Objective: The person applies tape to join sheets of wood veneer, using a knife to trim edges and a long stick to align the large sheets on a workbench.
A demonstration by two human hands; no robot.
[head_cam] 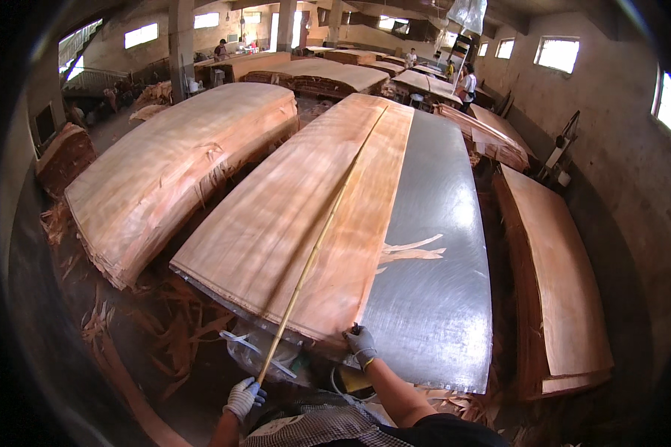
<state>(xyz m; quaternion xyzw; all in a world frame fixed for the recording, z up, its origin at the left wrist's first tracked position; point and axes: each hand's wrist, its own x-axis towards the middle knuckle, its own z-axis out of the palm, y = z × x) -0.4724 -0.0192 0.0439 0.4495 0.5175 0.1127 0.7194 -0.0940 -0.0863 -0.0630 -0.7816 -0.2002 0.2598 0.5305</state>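
Observation:
My left hand, in a pale knitted glove, is closed around the near end of a long bamboo pole. The pole runs away from me over sheets of wood veneer on a metal-topped table. My right hand, in a grey glove, is at the near right corner of the veneer, beside the bare metal; its fingertips are dark and partly hidden, so whether they pinch the sheet is unclear. Torn veneer strips stick out from the veneer's right edge over the metal.
Tall veneer stacks stand on the left and on the right. Veneer scraps litter the floor at left. A clear plastic bag hangs below the table's near edge. Farther back are more stacks, a pillar and several people.

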